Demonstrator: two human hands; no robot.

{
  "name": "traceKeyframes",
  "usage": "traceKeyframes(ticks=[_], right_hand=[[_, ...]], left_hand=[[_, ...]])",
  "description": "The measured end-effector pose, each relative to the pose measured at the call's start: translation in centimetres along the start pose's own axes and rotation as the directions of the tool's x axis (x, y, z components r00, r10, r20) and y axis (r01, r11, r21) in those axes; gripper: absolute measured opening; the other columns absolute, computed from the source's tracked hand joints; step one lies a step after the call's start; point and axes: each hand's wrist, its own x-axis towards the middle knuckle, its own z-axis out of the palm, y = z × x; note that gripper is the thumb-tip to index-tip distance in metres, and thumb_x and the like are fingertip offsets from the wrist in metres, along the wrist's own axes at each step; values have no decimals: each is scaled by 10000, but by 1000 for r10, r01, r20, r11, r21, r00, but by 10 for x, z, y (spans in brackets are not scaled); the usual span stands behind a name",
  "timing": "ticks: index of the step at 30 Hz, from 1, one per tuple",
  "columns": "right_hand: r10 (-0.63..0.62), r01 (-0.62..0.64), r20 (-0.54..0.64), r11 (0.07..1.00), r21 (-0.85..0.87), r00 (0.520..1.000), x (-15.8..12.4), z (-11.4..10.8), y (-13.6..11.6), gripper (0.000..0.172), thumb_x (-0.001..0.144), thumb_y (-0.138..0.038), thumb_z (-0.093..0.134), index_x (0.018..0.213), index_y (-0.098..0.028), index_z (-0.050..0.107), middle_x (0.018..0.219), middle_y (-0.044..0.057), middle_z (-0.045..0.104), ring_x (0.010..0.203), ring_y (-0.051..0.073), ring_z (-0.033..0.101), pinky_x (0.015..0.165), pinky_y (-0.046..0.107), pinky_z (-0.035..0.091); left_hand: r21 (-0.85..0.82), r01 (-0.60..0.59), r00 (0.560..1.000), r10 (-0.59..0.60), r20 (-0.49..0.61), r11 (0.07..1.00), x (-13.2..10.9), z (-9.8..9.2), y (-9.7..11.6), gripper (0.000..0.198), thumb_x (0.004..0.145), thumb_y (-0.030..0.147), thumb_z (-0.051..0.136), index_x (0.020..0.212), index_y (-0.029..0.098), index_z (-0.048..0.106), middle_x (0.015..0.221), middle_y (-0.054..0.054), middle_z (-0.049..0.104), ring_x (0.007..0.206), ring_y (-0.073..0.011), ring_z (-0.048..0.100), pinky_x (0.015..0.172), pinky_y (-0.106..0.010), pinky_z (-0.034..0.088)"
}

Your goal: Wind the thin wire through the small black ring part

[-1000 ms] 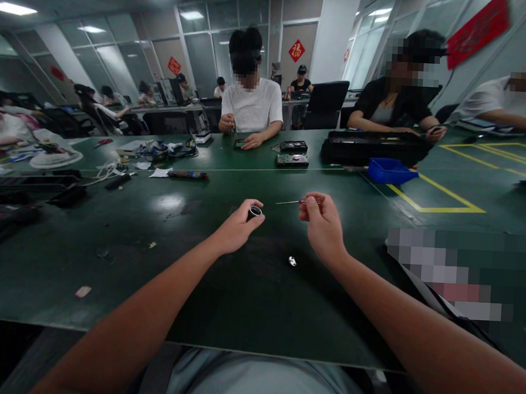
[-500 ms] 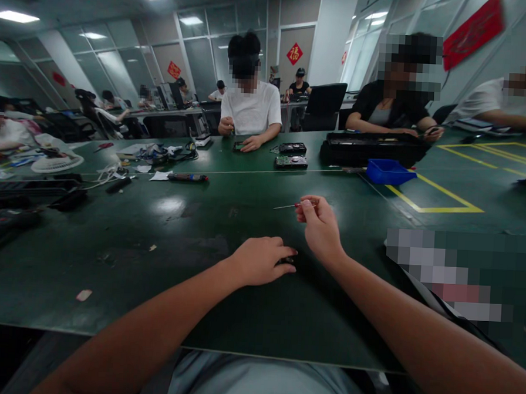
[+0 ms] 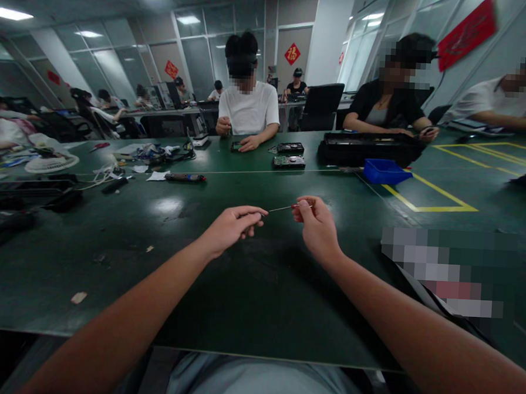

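Note:
My right hand [image 3: 320, 229] is closed round a small screwdriver [image 3: 295, 206] with a red handle. Its thin metal shaft points left, above the green table [image 3: 257, 314]. The shaft's tip meets the fingertips of my left hand [image 3: 230, 229], which are pinched together. A small dark bit shows at those fingertips, too small and covered to name. Both hands are raised a little over the table in front of me.
Across the table a person in a white shirt [image 3: 250, 108] handles a small part. Near them lie hard drives [image 3: 289, 162]. To the right are a blue bin [image 3: 385, 171] and a long black casing [image 3: 366, 148]. A pen-shaped tool [image 3: 185, 177] lies left of centre.
My left hand has lifted from the table and moved up and left, its fingers now pinched at the screwdriver's tip. My right hand has stayed nearly in place with the screwdriver.

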Motion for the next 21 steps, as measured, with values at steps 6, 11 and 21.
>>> traceKeyframes(ticks=[6,11,21], right_hand=[[17,-17,-6,1000,14,1000,1,-1,-2,153,910,-387,543,946,-248,596,851,25,654,787,179,615,746,350,491],[23,-23,-4,1000,7,1000,1,-3,-5,155,917,-382,542,961,-247,603,871,30,656,806,183,616,761,358,492],[19,-18,-14,1000,19,1000,4,-4,1,167,923,-380,529,973,-236,598,882,32,653,803,174,615,760,356,503]], left_hand=[[-475,-5,953,-140,-270,880,-5,-69,0,243,798,311,738,974,169,653,782,-3,557,573,-90,506,464,-190,361],[-530,-30,869,-239,-433,848,-26,-124,-6,121,868,237,658,955,170,607,769,10,545,578,-94,504,484,-203,390],[-453,-51,618,-329,-714,890,-81,-204,-2,174,922,138,430,929,163,602,670,29,582,613,-101,498,585,-209,439]])
